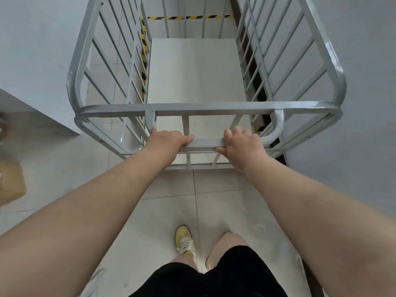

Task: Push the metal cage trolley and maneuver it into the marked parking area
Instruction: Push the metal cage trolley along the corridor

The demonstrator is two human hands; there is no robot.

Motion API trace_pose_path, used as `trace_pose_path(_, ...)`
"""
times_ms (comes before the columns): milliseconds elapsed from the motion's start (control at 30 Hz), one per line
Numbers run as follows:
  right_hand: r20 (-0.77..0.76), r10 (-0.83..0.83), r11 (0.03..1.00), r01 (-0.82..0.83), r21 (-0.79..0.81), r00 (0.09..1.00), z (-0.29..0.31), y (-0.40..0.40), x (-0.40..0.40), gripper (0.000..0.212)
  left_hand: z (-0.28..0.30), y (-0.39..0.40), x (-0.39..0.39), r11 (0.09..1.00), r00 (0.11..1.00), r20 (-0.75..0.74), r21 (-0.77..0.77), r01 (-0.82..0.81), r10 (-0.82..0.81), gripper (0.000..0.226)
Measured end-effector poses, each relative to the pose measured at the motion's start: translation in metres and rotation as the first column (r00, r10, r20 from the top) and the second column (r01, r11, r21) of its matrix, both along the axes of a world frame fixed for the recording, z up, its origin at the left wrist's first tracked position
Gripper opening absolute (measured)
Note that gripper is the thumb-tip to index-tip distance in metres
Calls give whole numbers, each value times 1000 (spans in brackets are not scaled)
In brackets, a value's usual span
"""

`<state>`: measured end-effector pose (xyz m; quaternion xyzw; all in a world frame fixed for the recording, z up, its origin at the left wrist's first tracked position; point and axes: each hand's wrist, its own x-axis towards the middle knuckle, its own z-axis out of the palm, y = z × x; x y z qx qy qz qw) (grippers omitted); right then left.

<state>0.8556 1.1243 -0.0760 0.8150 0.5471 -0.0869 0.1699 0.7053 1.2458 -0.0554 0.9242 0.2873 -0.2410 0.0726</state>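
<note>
I stand on a floor of large pale tiles point(167, 213) with thin dark grout lines, smooth and faintly scuffed. Plain grey-white walls close in on both sides: one on my left point(38, 50) with a jutting corner low down, one on my right point(353, 146), just beside the trolley's right flank. A brown cardboard box point(10, 183) sits at the floor's left edge.

The metal cage trolley point(205, 108) is straight ahead of me, grey-painted tube with rounded corners, slanted bars along its sides and upright bars at the far end. Its flat bed point(192, 69) is a matte off-white panel. Black-and-yellow striped tape point(188, 17) runs across the floor beyond the trolley's far end, and another strip point(144, 61) runs along the floor under its left side, so the trolley's bed lies inside that marked corner as far as I can see.

My left hand point(167, 140) wraps the flat handle bar point(204, 142) at the trolley's near edge, thumb laid along the top. My right hand point(242, 143) clasps the same bar, fingers curled over, thumb underneath.

Below, I see black shorts point(214, 279) and one yellowish laced sneaker point(184, 241). I can read no writing anywhere.
</note>
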Motion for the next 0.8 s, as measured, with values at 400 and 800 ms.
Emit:
trace_pose_path(400,3,43,999,-44,17,999,-5,94,89,57,-1,89,83,997,996,42,-27,-78,79,44)
trace_pose_path(800,33,67,998,-67,5,997,-3,167,180,57,3,155,168,995,992,79,-25,-101,102,33)
